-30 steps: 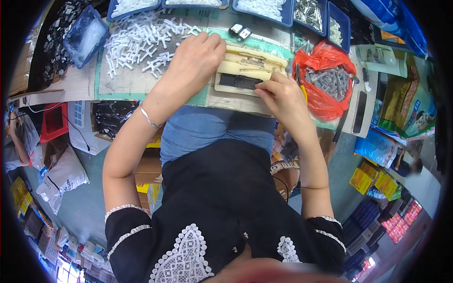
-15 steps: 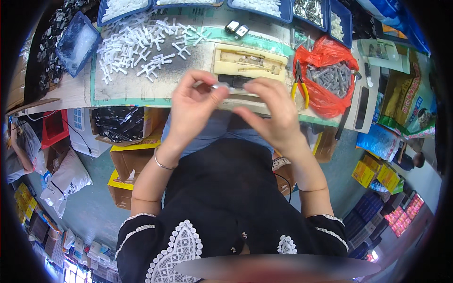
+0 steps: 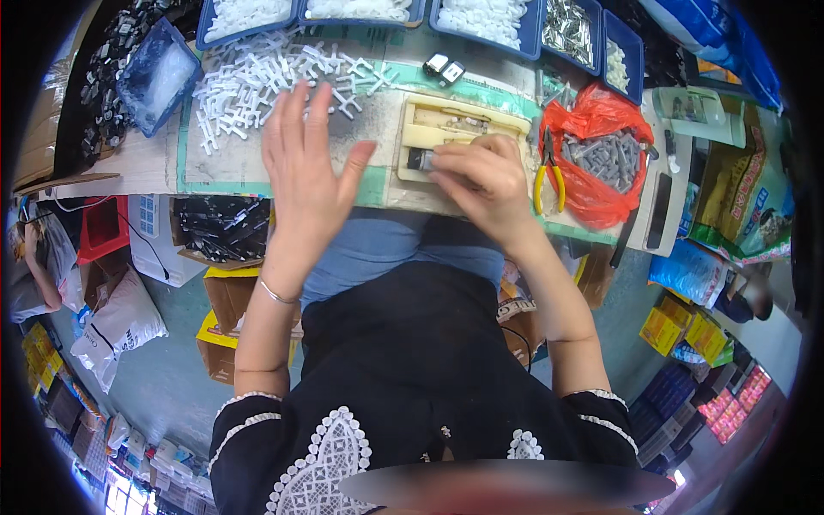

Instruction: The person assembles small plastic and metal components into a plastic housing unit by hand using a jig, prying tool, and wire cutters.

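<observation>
My left hand (image 3: 307,163) is open, fingers stretched toward a pile of white cross-shaped plastic pieces (image 3: 249,86), over its near right edge. It holds nothing that I can see. My right hand (image 3: 487,182) is pinched closed at the near side of a cream-coloured block fixture (image 3: 412,120) with slots cut into it. At those fingertips a small greyish piece (image 3: 427,160) shows over a dark part of the fixture; the fingers hide most of what they grip.
Yellow-handled pliers (image 3: 549,184) lie right of the fixture, beside a red plastic bag (image 3: 592,202) of grey pieces. Blue bins (image 3: 530,39) of white and metal parts line the back. Two small black-and-white items (image 3: 444,69) lie behind the fixture. A blue tray (image 3: 142,116) sits far left.
My hands have parted. The left has moved leftward and forward and spread its fingers; the right has come down onto the fixture. The whole view has shifted slightly.
</observation>
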{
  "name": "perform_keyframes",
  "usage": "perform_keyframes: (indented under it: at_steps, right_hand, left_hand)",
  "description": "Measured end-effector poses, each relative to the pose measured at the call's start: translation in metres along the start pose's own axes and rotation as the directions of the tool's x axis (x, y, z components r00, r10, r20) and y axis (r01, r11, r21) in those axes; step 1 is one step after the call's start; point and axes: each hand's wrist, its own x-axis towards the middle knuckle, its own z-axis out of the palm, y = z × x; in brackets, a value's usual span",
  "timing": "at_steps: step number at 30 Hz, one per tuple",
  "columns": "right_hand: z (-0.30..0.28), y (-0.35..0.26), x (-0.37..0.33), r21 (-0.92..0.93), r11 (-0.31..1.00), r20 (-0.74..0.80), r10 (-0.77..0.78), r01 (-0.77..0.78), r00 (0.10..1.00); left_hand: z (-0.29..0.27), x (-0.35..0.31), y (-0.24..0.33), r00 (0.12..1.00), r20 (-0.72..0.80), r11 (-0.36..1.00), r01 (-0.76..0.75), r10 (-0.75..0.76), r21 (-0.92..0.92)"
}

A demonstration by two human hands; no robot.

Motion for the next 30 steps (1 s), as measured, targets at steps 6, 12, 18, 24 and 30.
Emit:
perform_keyframes:
  at_steps: [6,12,18,24,30]
  right_hand:
    - [0.016,0.001,-0.003,-0.052,0.996,-0.070,-0.073,0.069,0.995]
    - [0.015,-0.006,-0.007,-0.312,0.943,0.047,-0.107,0.116,0.993]
    - [-0.029,0.013,-0.003,-0.329,0.940,-0.027,-0.106,0.091,0.994]
    - [-0.097,0.114,0.063,-0.483,0.823,-0.265,0.187,-0.298,0.946]
    - [-0.093,0.138,0.097,-0.739,0.618,-0.107,0.286,-0.269,0.952]
  left_hand:
    - [0.026,0.016,-0.031,0.982,0.067,0.960,0.157,-0.177,0.230]
    - [0.038,0.038,-0.036,0.978,-0.058,0.938,0.207,-0.198,0.277]
    - [0.005,0.009,-0.053,0.924,-0.224,0.873,0.370,-0.310,0.317]
    - [0.009,0.004,-0.040,0.893,0.008,0.882,0.443,-0.450,0.161]
    - [0.020,0.016,-0.012,0.953,0.002,0.929,0.295,-0.302,-0.224]
